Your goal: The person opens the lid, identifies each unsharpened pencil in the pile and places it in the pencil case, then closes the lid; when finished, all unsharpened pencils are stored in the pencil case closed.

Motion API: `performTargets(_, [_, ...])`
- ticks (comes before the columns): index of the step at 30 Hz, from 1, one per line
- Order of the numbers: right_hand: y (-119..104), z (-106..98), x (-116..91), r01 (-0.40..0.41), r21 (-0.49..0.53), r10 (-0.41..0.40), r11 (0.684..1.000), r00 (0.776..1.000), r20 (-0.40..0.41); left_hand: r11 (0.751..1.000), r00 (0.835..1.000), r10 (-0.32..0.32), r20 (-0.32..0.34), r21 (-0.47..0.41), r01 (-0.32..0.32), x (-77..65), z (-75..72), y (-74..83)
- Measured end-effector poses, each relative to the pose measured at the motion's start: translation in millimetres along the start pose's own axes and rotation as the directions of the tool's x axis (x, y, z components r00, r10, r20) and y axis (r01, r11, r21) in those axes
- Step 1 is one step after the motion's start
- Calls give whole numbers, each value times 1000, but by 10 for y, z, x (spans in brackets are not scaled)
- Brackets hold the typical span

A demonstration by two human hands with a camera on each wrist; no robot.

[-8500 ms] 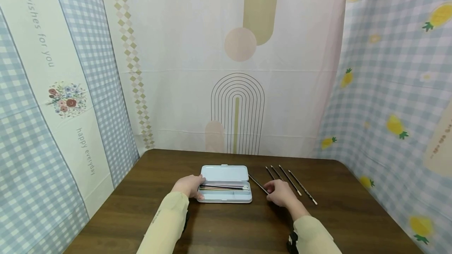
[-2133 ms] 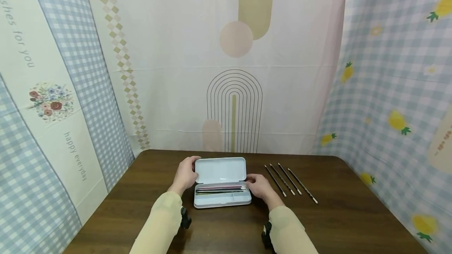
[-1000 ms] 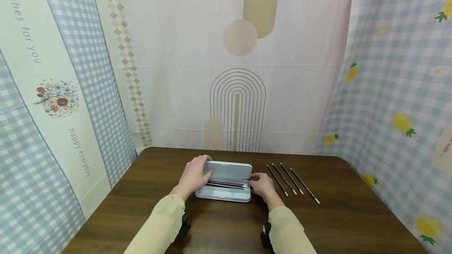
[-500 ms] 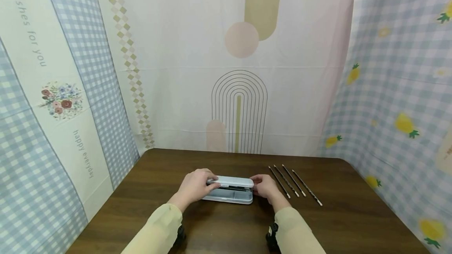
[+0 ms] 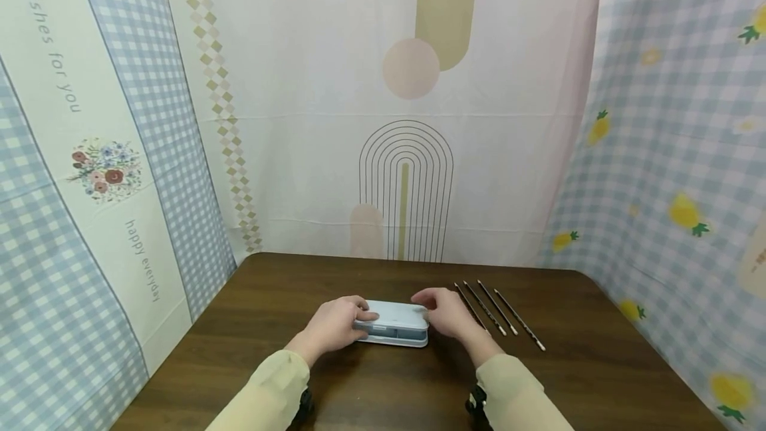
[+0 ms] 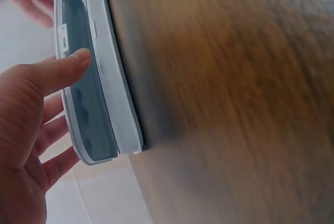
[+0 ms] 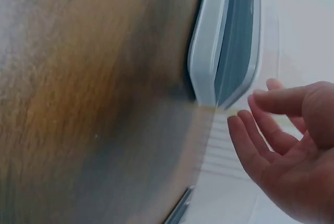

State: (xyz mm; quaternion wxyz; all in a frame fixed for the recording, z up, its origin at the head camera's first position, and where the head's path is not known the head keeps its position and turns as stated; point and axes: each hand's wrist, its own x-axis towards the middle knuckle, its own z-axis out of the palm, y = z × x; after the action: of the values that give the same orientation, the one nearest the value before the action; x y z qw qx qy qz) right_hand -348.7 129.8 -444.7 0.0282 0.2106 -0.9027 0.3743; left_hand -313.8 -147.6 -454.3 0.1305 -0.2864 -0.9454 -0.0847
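A pale blue pencil case [image 5: 396, 313] lies on the brown table, its lid lowered with a gap along the front edge. My left hand [image 5: 336, 323] grips the left part of the lid. In the left wrist view, the thumb [image 6: 78, 59] is on the front rim of the case lid [image 6: 91, 109] and the fingers are behind it. By the right end is my right hand [image 5: 450, 313], its fingers loosely bent. The right wrist view has these fingers [image 7: 242, 135] just off the corner of the case [image 7: 204, 57], holding nothing. The pencils inside the case are hidden.
Several dark pencils with white ends, among them one outer pencil [image 5: 519, 319], lie slanted to the right of the case. The right hand is close to the leftmost of them. Behind the wooden table [image 5: 383, 391] hangs a patterned cloth [image 5: 299, 118].
Earlier, the right hand released a pencil beside the others. The left hand then swung the lid from upright down over the case. The right hand has just lifted off the case's right end.
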Motion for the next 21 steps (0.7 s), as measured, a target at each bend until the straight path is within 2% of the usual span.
performTargets(3, [-52, 65, 2, 92, -69, -88, 993, 995, 55, 999, 1000, 14, 12, 45, -15, 21, 15, 24])
performTargets(6, [-97, 127, -10, 184, -125, -166, 975, 977, 136, 994, 999, 45, 16, 99, -46, 48, 35, 65])
performTargets(10, [-156, 203, -45, 252, -227, -209, 941, 958, 198, 974, 994, 110, 5, 199, -109, 78, 81, 129])
performTargets(13, [-200, 249, -60, 259, -306, -210, 916, 960, 183, 948, 989, 147, -17, 287, -136, 103, 120, 160])
performTargets(15, [-224, 274, -66, 248, -344, -204, 906, 966, 159, 940, 987, 160, -29, 310, -143, 120, 142, 171])
performTargets(21, [-258, 345, -61, 218, -407, -192, 887, 976, 102, 945, 982, 185, -37, 279, -168, 168, 185, 191])
